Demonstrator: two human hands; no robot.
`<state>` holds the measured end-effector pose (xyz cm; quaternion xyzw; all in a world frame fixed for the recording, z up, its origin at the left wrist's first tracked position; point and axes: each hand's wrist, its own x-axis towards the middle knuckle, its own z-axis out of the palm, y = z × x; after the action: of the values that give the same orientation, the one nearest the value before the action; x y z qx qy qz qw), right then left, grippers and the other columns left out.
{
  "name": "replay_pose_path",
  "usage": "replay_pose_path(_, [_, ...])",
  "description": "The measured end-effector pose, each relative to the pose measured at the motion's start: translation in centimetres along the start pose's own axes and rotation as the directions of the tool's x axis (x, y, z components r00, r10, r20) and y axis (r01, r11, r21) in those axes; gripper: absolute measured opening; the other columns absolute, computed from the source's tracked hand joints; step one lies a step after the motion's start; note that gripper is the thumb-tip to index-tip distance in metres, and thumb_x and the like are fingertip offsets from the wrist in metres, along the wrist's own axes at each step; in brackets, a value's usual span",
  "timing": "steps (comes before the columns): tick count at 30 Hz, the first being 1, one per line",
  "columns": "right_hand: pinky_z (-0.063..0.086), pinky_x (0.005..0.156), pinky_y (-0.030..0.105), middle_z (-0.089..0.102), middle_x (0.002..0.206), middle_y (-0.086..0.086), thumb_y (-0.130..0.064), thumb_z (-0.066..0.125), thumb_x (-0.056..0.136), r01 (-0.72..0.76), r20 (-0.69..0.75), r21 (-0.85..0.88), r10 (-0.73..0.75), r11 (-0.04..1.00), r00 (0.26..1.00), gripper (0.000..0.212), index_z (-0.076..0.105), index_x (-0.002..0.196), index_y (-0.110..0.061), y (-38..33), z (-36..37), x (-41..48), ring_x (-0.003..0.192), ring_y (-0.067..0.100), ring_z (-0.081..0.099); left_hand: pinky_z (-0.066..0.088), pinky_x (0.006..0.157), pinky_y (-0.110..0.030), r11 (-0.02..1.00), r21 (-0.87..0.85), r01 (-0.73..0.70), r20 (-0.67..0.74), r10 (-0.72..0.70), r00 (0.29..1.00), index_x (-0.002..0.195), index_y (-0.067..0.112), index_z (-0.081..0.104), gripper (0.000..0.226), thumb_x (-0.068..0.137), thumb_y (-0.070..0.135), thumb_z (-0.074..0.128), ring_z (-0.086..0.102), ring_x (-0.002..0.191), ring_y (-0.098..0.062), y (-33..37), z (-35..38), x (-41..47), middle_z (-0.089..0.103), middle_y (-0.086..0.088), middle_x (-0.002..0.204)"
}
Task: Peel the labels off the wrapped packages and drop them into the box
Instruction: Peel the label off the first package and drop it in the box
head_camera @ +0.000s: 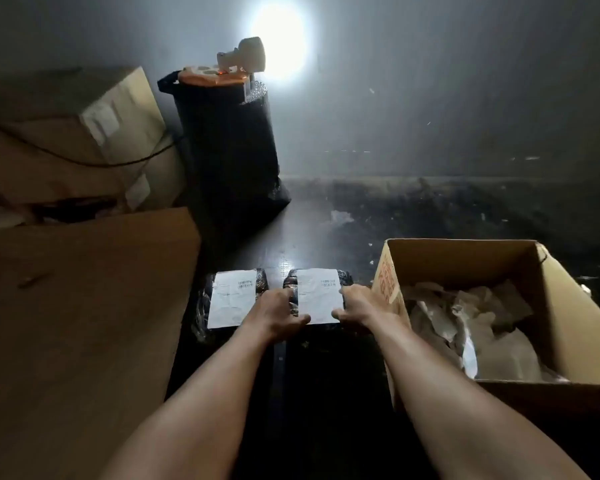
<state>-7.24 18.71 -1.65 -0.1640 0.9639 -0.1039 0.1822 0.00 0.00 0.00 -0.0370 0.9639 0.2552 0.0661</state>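
Two packages wrapped in black plastic lie side by side on the dark floor. The left package [201,306] carries a white label [231,296]. The right package [343,277] carries another white label [318,294]. My left hand [279,311] grips the right package at its left edge, thumb at the label's near corner. My right hand [359,308] grips the same package at its right edge, thumb by the label's lower right corner. To the right stands an open cardboard box [565,327] holding crumpled paper and peeled labels.
A large flat cardboard box [77,323] lies at the left, with more cartons [84,140] stacked behind it. A tall black-wrapped bundle [229,147] topped by a lamp stands against the back wall. Dark floor [378,209] stretches beyond the packages.
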Motion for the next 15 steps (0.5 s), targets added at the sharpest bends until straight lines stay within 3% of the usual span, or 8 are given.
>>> replay_pose_path(3, [0.044, 0.083, 0.037, 0.057, 0.121, 0.015, -0.037, 0.06, 0.09, -0.019, -0.007, 0.027, 0.019, 0.999, 1.0, 0.034, 0.059, 0.109, -0.009, 0.7, 0.8, 0.7, 0.11, 0.034, 0.058, 0.053, 0.087, -0.03, 0.999, -0.04, -0.008, -0.007, 0.008, 1.0, 0.114, 0.028, 0.062, 0.049, 0.07, 0.047, 0.068, 0.065, 0.099, -0.017, -0.4, 2.1, 0.5, 0.068, 0.004, 0.105])
replay_pose_path(9, [0.045, 0.088, 0.04, 0.051, 0.118, 0.012, -0.037, 0.056, 0.091, -0.038, -0.117, 0.113, 0.052, 0.993, 0.992, 0.03, 0.057, 0.108, -0.013, 0.9, 1.6, 1.7, 0.112, 0.032, 0.051, 0.036, 0.112, -0.032, 0.99, -0.111, 0.082, -0.065, -0.09, 0.994, 0.148, 0.009, 0.038, 0.091, 0.075, 0.048, 0.077, 0.042, 0.136, -0.024, -1.4, 4.7, 0.2, 0.042, -0.005, 0.15])
replay_pose_path(15, [0.043, 0.091, 0.042, 0.049, 0.119, 0.012, -0.032, 0.055, 0.092, -0.062, -0.175, 0.164, 0.091, 0.984, 0.98, 0.027, 0.056, 0.111, -0.013, 0.7, 1.4, 4.0, 0.115, 0.032, 0.045, 0.024, 0.115, -0.024, 0.977, -0.187, 0.102, -0.124, -0.126, 0.984, 0.155, 0.008, 0.026, 0.097, 0.079, 0.042, 0.076, 0.027, 0.147, -0.018, -2.5, 7.2, 0.4, 0.026, -0.005, 0.16])
